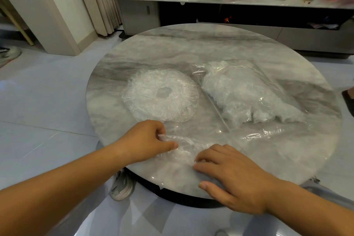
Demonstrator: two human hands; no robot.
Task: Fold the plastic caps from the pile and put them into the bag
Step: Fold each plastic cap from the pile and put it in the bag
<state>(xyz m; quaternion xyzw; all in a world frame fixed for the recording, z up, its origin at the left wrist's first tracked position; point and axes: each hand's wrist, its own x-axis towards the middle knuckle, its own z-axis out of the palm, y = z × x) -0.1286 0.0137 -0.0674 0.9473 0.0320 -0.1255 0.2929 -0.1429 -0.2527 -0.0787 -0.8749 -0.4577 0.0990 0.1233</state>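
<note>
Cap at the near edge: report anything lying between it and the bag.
Nothing visible. The cap, pinched by the left hand and touched by the right hand, lies just near-left of the bag, with no object between; the pile sits farther left, out of the path.

Crinkly clear plastic caps point(161, 95), glossy marble table point(172, 48)

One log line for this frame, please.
step: folding | left hand: pinches plastic cap | right hand: holds cap | pile: beside bag | bag: holds caps

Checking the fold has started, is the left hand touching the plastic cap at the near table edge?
Touching. The head view shows the left hand pinching the plastic cap between thumb and fingers.
</note>
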